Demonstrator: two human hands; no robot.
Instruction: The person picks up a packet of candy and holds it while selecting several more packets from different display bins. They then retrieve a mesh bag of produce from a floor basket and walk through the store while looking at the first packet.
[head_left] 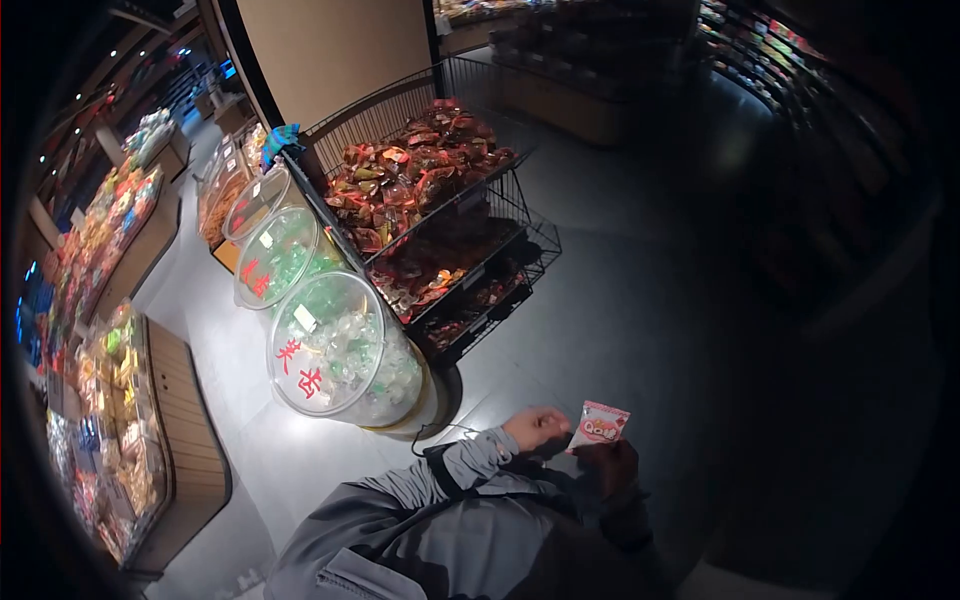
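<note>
My right hand [612, 468], dim in shadow, grips the lower edge of a small pink and white gummy candy packet [600, 424]. The packet's printed front faces me, with "QQ" lettering on it. Just to its left is my left hand [537, 430], apart from the packet, its fingers curled inward. Whether anything sits inside those fingers cannot be made out. A grey sleeve with a dark band covers my left wrist. Both hands are held low, above my dark clothing.
Clear lidded tubs [325, 340] with red writing stand to the left, holding green and white wrapped pieces. Behind them rises a tiered black wire rack [478, 215] full of red-brown packets. Wood-sided display bins [185, 430] line the far left. Grey floor [640, 300] stretches right, in shadow.
</note>
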